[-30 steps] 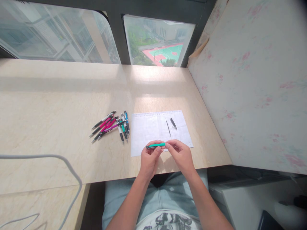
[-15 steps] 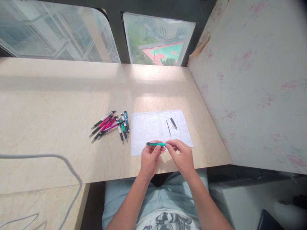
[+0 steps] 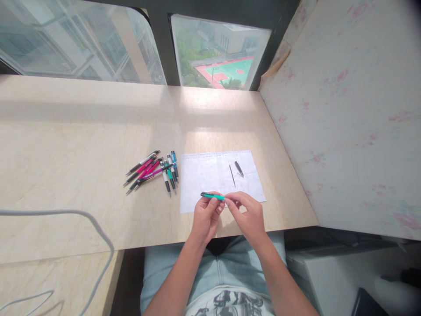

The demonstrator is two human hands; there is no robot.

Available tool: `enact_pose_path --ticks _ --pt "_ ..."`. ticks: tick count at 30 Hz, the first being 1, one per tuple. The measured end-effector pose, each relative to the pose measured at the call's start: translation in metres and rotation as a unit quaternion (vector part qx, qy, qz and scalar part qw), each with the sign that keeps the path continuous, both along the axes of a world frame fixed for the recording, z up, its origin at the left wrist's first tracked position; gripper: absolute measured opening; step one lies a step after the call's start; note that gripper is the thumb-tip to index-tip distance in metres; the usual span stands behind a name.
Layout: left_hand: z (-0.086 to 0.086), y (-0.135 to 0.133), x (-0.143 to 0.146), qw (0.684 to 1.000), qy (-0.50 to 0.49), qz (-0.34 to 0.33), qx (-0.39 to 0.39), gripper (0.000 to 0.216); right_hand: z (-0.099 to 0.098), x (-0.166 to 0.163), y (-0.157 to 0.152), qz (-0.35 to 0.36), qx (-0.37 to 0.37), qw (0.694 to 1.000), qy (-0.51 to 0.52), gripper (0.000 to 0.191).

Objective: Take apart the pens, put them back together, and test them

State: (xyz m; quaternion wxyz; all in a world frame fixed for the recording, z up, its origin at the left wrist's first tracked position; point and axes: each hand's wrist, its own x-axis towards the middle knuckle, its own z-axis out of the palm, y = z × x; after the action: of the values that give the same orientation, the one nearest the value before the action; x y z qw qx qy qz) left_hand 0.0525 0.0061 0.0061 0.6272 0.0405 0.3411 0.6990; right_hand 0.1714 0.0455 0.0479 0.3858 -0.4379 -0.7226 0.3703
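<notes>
Above the near edge of the paper, my left hand is closed around the green pen barrel, which lies nearly level with its black clip end to the left. The thumb and fingers of my right hand pinch the barrel's right end; whether a small part is also between them is hidden. A thin dark pen refill lies loose on the white paper. Beside the refill rests a separate black pen grip section with a pointed tip.
Left of the paper lies a pile of several click pens in pink, purple, white, green and blue. A grey cable loops over the desk at the lower left. A flowered wall panel bounds the right side, with windows behind.
The green barrel has shifted slightly left and its right end now tips a little downward. My right fingertips moved left with it. The view has shifted slightly.
</notes>
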Motion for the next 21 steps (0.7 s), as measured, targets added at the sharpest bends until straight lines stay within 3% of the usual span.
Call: enact_pose_path --ticks 21 --pt "-0.0012 0.0006 -0.0003 1.0 -0.012 0.001 -0.002 0.022 0.0002 -0.0009 -0.0016 -0.002 0.008 1.0 -0.001 0.01"
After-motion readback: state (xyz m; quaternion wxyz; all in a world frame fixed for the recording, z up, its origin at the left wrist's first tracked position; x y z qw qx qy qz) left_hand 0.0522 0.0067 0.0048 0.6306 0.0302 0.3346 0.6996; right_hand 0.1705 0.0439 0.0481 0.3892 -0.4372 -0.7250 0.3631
